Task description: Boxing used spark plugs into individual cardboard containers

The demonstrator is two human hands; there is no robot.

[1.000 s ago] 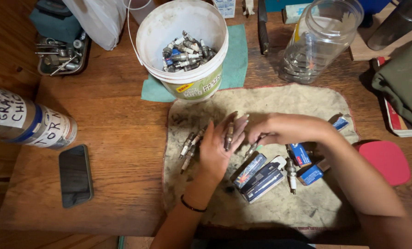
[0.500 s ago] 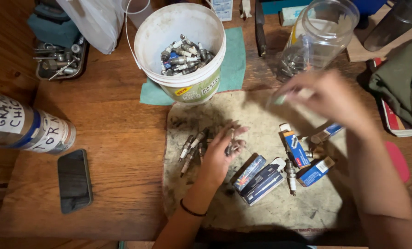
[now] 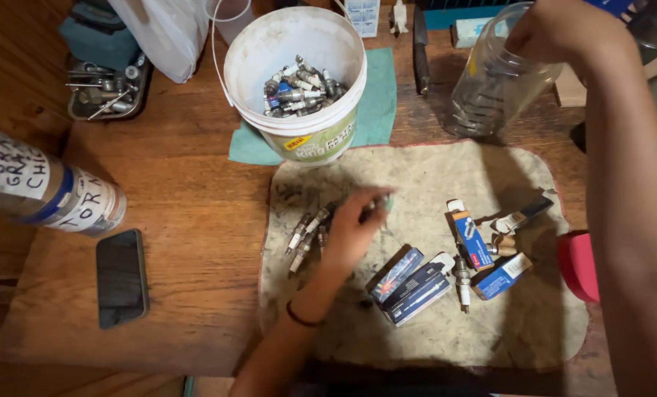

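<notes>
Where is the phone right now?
In the head view the black phone lies flat on the wooden table, left of the dirty cloth mat and just below the taped jar lying on its side.

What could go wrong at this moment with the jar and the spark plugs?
The clear plastic jar is tilted under the right hand; it might tip and spill onto the cloth. The left hand rests on loose spark plugs near the cloth's edge; a sweep may roll one toward the phone.

Bare mat (image 3: 431, 173) (probably) below bucket (image 3: 296, 73)
</notes>
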